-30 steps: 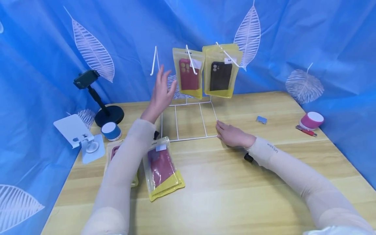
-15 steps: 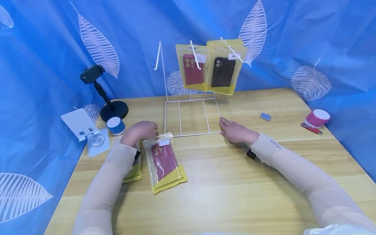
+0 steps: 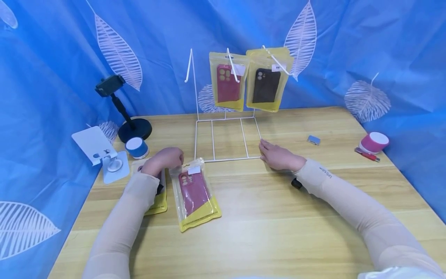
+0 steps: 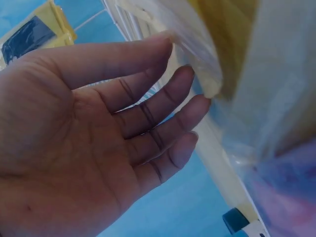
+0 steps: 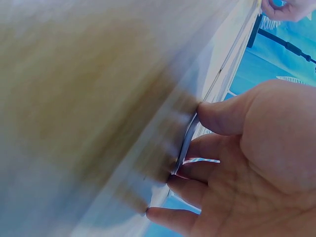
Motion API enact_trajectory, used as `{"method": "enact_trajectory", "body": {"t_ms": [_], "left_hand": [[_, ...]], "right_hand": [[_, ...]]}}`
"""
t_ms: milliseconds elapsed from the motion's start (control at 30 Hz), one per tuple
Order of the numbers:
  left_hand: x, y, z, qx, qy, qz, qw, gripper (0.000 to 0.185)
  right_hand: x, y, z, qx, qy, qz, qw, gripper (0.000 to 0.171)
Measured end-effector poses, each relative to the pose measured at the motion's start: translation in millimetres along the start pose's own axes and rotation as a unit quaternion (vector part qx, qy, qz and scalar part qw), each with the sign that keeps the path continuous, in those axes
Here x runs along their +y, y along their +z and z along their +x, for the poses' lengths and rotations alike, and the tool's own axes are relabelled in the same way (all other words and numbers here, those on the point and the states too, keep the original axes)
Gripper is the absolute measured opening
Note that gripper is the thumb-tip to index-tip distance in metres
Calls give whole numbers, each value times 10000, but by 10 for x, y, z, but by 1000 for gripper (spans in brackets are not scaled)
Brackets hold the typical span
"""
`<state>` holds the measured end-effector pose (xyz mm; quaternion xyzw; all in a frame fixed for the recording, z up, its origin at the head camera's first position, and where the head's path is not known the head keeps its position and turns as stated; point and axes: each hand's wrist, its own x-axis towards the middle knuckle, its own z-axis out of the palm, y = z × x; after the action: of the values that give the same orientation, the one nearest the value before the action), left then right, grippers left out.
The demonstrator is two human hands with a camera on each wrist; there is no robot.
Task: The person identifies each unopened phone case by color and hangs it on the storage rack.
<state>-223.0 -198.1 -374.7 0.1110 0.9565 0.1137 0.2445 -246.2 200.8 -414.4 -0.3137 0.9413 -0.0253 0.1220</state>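
My left hand [image 3: 164, 159] is at the top edge of a clear-and-yellow packet [image 3: 195, 195] holding a dark red phone case. In the left wrist view, the left thumb and index finger pinch the packet's plastic edge [image 4: 210, 74]. A second phone case packet [image 3: 158, 203] lies partly hidden beneath the left forearm. My right hand [image 3: 278, 156] grips the front right corner of the white wire display rack [image 3: 230, 159]; in the right wrist view, thumb and fingers [image 5: 222, 116] meet around the wire. Two hooks bear a red phone case packet [image 3: 228, 87] and a black phone case packet [image 3: 266, 87]; the left hook [image 3: 188, 66] is bare.
Left of the rack stand a black phone stand [image 3: 134, 130], a blue-and-white round container [image 3: 137, 148] and a white folding stand [image 3: 115, 166]. On the right are a small blue item [image 3: 314, 140], a pink round container [image 3: 374, 142] and a red item [image 3: 367, 155]. A blue curtain hangs behind.
My left hand has come down from beside the left hook to the packet's top edge on the table and now pinches it. The right hand stays at the rack corner.
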Motion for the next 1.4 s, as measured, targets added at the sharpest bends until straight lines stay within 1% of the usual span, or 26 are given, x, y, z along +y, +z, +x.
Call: {"method": "enact_trajectory", "body": {"t_ms": [133,200,300,367,433,500,567,633,700,733,800,833,900,1000,1067,1133,1200,1333,1400], "left_hand": [[-46,37,-18,79,70,-30,9999,13],[-65,54,-29,202,106,-57,9997,15],[-73,70,-61,482,92,-206,9986,16],[-73,68,-85,801,182,-301,9962,14],[-59,57,-110,1194,341,-431,9913,11],[-28,36,-137,1633,555,-502,9837,10],[32,0,-168,2048,777,-641,9736,9],[120,-49,-209,2391,1045,-815,9619,11],[231,-104,-260,2719,1390,-1007,9469,13],[292,-132,-283,2879,1605,-1101,9377,13],[424,-190,-331,3242,2073,-1201,9151,14],[495,-220,-352,3428,2299,-1244,9023,13],[635,-277,-372,3792,2768,-1273,8737,11],[833,-375,-359,4300,3328,-1231,8302,9],[952,-449,-325,4615,3564,-1170,8039,9],[1061,-535,-283,4898,3688,-1146,7817,9],[1169,-634,-248,5116,3755,-1203,7634,9],[1379,-825,-215,5286,3905,-1488,7389,11],[1473,-900,-207,5337,3999,-1591,7280,11]], "right_hand": [[-1,13,-3,3,13,5,10000,58],[-1,15,-5,11,11,8,10000,58],[-6,7,-12,17,8,13,10000,57],[-10,-2,-16,18,1,23,10000,57],[-13,-8,-19,25,-1,20,10000,57],[-16,-13,-23,36,2,5,10000,57],[-19,-16,-27,49,-2,-13,10000,57],[-24,-19,-33,49,6,-27,10000,57],[-26,-19,-36,46,5,-25,10000,57],[-26,-18,-37,46,7,-18,10000,57],[-24,-13,-33,59,0,-4,10000,57],[-22,-8,-30,72,-14,-8,10000,57],[-19,3,-24,130,-73,-52,9999,57],[-24,6,-18,207,-121,-117,9996,56],[-31,6,-17,258,-140,-135,9995,56],[-41,4,-17,281,-131,-110,9995,56],[-47,6,-18,337,-147,-117,9993,56],[-44,20,-23,416,-183,-161,9988,56],[-38,29,-21,416,-186,-195,9988,56]]}}
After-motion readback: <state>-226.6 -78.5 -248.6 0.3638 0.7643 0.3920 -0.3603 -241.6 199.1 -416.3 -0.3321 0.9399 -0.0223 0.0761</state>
